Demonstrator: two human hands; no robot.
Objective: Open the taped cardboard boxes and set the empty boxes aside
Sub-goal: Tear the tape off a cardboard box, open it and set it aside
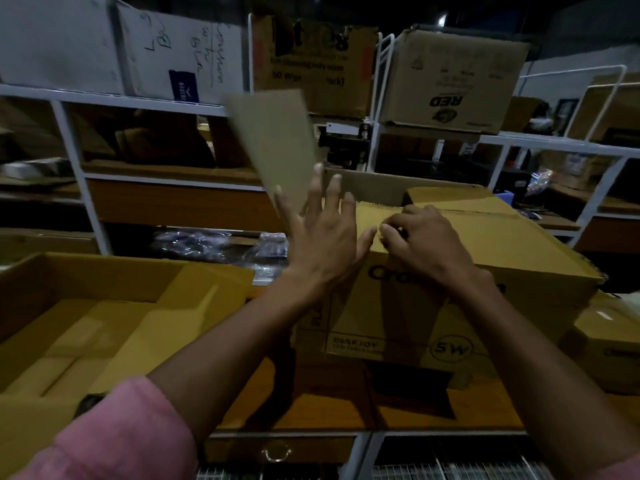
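Two hands [325, 233] [420, 240] work one printed box [485, 271]; one open box [104, 306] beside.

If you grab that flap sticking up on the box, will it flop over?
Probably not: the raised flap looks flat and straight, like stiff cardboard. It likely swings at its fold on the box. It looks thin, so probably light.

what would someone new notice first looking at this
Two bare hands meet at the centre on a printed cardboard box: the left hand is spread open against a raised, blurred flap, while the right hand curls at the top seam. At lower left sits an open empty box; more cartons fill the white shelves behind.
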